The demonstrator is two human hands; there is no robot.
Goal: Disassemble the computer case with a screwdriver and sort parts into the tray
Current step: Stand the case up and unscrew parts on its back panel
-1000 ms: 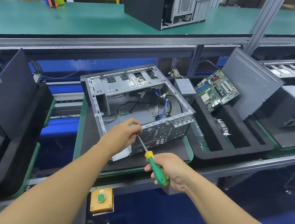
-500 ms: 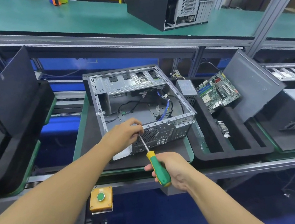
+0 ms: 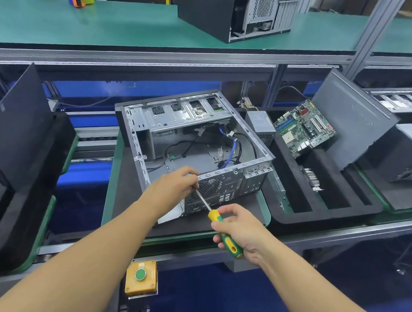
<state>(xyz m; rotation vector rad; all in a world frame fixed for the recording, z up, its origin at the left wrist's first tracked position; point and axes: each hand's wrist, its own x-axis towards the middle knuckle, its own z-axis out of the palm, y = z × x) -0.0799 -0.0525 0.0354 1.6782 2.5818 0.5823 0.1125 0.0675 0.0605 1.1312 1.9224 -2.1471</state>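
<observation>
The right hand (image 3: 241,229) grips a yellow-and-green-handled screwdriver (image 3: 231,246), the left hand (image 3: 174,187) pinching its shaft tip against the rear of the open grey metal computer case (image 3: 186,115) beside the black foam tray (image 3: 327,212); likely unscrewing, next needing steady turns.

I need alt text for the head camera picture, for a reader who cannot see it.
A person's right hand grips a green and yellow screwdriver while the left hand holds its shaft at the near edge of an open computer case. A circuit board rests in the black tray beside the case.
</observation>
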